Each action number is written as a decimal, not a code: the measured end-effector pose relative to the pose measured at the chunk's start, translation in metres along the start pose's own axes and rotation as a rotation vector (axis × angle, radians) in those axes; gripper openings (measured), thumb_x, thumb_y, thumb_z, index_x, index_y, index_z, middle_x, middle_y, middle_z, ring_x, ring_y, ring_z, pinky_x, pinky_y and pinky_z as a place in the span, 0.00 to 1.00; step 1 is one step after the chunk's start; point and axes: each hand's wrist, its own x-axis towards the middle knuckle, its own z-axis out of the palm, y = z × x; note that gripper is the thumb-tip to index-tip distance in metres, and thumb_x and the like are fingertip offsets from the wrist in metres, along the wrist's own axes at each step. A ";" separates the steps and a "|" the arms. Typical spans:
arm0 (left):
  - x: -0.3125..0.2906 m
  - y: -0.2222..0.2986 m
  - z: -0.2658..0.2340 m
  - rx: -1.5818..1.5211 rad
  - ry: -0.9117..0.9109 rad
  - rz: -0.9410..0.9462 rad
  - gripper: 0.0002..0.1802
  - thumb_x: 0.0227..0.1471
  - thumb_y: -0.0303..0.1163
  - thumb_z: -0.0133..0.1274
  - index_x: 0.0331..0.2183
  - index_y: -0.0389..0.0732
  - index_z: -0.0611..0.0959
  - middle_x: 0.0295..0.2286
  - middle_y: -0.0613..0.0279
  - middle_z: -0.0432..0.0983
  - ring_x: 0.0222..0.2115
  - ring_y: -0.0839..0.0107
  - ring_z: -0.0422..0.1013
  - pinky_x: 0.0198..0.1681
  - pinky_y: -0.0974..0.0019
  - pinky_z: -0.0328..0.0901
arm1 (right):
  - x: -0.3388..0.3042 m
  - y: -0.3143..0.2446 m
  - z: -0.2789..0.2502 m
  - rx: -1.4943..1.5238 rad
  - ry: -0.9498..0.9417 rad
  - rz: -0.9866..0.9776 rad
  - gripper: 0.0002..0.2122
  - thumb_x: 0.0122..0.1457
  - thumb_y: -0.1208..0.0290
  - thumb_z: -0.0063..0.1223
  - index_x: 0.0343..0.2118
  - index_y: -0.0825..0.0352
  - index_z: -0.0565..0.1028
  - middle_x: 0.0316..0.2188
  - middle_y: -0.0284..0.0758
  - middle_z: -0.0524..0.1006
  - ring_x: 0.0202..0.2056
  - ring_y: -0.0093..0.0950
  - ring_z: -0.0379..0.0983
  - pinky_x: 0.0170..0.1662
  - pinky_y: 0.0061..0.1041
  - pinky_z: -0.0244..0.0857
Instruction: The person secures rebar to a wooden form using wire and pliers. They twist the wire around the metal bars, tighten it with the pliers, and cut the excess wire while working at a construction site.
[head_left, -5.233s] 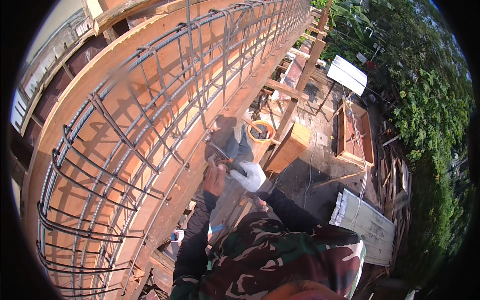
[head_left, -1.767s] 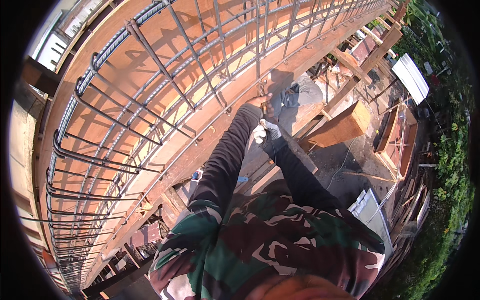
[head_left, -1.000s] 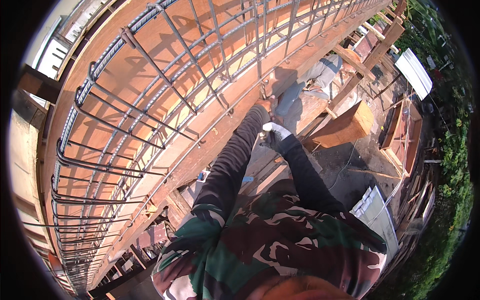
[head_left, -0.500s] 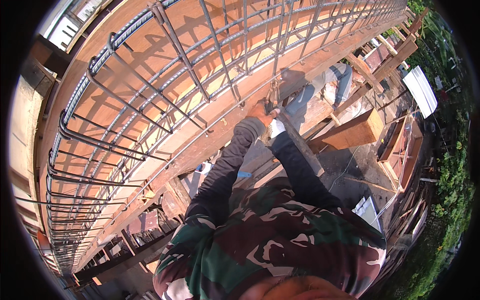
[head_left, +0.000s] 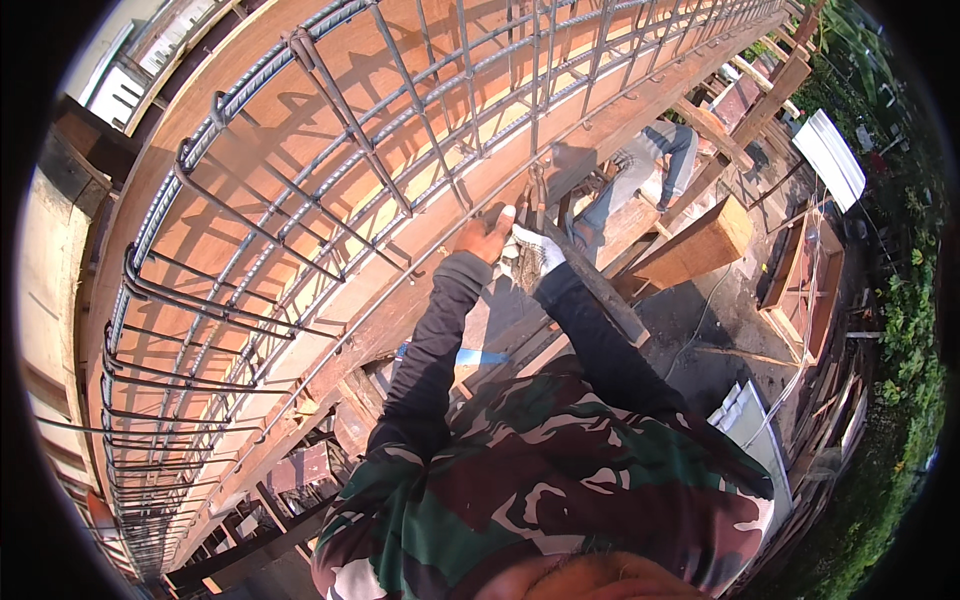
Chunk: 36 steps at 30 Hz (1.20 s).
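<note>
Orange-brown plywood walls the long form (head_left: 275,135), and a steel cage (head_left: 354,126) of ribbed bars and hoops runs along it, throwing shadows on the wood. Off to the right, on the ground, lies a wooden box (head_left: 768,312), open at the top; a crosspiece shows inside and pale cords pass across it, but anything smaller in it cannot be made out.

Both hands are together beside the near edge of the form. The left hand (head_left: 485,236) is bare, its thumb raised and nearly against the right; how its fingers close is hidden. The right hand (head_left: 541,250), in a white glove, is bent inward at the lower end of a rusty metal tool (head_left: 537,200). Whether it grips the tool or only touches it, I cannot tell. The tool stands roughly upright in view, its upper end near the foot of the cage.

Just beyond the hands, to the right, are another person's legs (head_left: 612,198) in grey-blue trousers. A squared wooden block (head_left: 690,248) sits farther right.
</note>
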 end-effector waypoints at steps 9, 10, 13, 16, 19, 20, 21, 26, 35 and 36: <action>0.101 -0.019 0.114 -0.779 -0.504 -0.224 0.26 0.56 0.55 0.48 0.33 0.38 0.79 0.21 0.57 0.75 0.21 0.62 0.74 0.27 0.60 0.68 | -0.048 -0.024 0.019 -0.001 0.117 0.171 0.09 0.59 0.60 0.52 0.33 0.60 0.74 0.20 0.23 0.70 0.21 0.18 0.68 0.24 0.22 0.61; 0.097 -0.005 0.115 -0.719 -0.459 -0.297 0.27 0.57 0.54 0.46 0.34 0.37 0.79 0.24 0.56 0.77 0.25 0.63 0.76 0.31 0.59 0.70 | -0.057 -0.031 0.028 -0.206 0.287 0.128 0.09 0.58 0.60 0.54 0.30 0.59 0.74 0.19 0.23 0.71 0.19 0.20 0.68 0.23 0.22 0.62; 0.084 0.032 0.122 -0.303 -0.280 -0.318 0.27 0.57 0.52 0.46 0.39 0.36 0.80 0.33 0.52 0.78 0.37 0.60 0.76 0.41 0.58 0.69 | -0.051 -0.049 -0.019 -0.606 0.369 -0.039 0.07 0.54 0.66 0.54 0.30 0.65 0.75 0.23 0.33 0.77 0.23 0.29 0.74 0.27 0.25 0.68; 0.092 0.021 0.136 0.232 -0.137 -0.311 0.30 0.55 0.53 0.46 0.46 0.36 0.78 0.43 0.47 0.76 0.47 0.53 0.72 0.49 0.56 0.67 | -0.032 -0.033 -0.020 -1.072 0.611 -0.114 0.07 0.53 0.70 0.52 0.31 0.70 0.74 0.25 0.38 0.77 0.25 0.31 0.75 0.30 0.27 0.68; 0.102 -0.003 0.137 0.186 -0.125 -0.355 0.37 0.52 0.61 0.44 0.49 0.37 0.76 0.48 0.45 0.71 0.50 0.47 0.68 0.53 0.56 0.63 | -0.021 0.005 -0.017 -1.561 0.849 -0.347 0.08 0.56 0.68 0.50 0.34 0.68 0.73 0.24 0.34 0.74 0.25 0.27 0.72 0.29 0.25 0.65; 0.100 -0.003 0.138 0.203 -0.114 -0.348 0.38 0.52 0.62 0.43 0.49 0.37 0.76 0.49 0.44 0.71 0.51 0.47 0.67 0.53 0.56 0.63 | -0.016 0.006 -0.020 -1.566 0.832 -0.346 0.09 0.57 0.68 0.49 0.35 0.68 0.73 0.24 0.32 0.73 0.24 0.26 0.71 0.28 0.25 0.64; 0.092 0.014 0.135 0.235 -0.207 -0.278 0.45 0.49 0.69 0.42 0.49 0.35 0.75 0.50 0.39 0.69 0.52 0.49 0.66 0.55 0.54 0.61 | -0.018 -0.003 -0.034 -1.492 0.799 -0.320 0.09 0.58 0.67 0.49 0.36 0.67 0.73 0.24 0.31 0.72 0.24 0.25 0.69 0.28 0.24 0.63; 0.108 -0.024 0.099 -0.776 -0.700 -0.325 0.33 0.50 0.59 0.54 0.37 0.35 0.78 0.38 0.45 0.77 0.30 0.60 0.77 0.31 0.63 0.72 | -0.044 -0.026 -0.004 0.272 -0.059 0.172 0.11 0.63 0.64 0.45 0.41 0.64 0.72 0.23 0.24 0.66 0.24 0.18 0.64 0.26 0.21 0.58; 0.106 -0.029 0.140 -0.878 -0.396 -0.392 0.22 0.56 0.46 0.49 0.42 0.37 0.78 0.33 0.50 0.76 0.33 0.57 0.75 0.38 0.59 0.68 | -0.061 -0.029 -0.012 -0.291 0.329 -0.028 0.11 0.57 0.66 0.52 0.38 0.69 0.74 0.29 0.37 0.78 0.29 0.30 0.76 0.31 0.30 0.69; 0.106 0.000 0.144 -0.518 -0.304 -0.395 0.27 0.56 0.50 0.48 0.46 0.37 0.77 0.39 0.47 0.75 0.38 0.54 0.74 0.44 0.58 0.67 | -0.052 -0.038 -0.030 -0.694 0.480 -0.095 0.12 0.56 0.66 0.53 0.38 0.70 0.73 0.29 0.39 0.78 0.30 0.33 0.76 0.33 0.32 0.69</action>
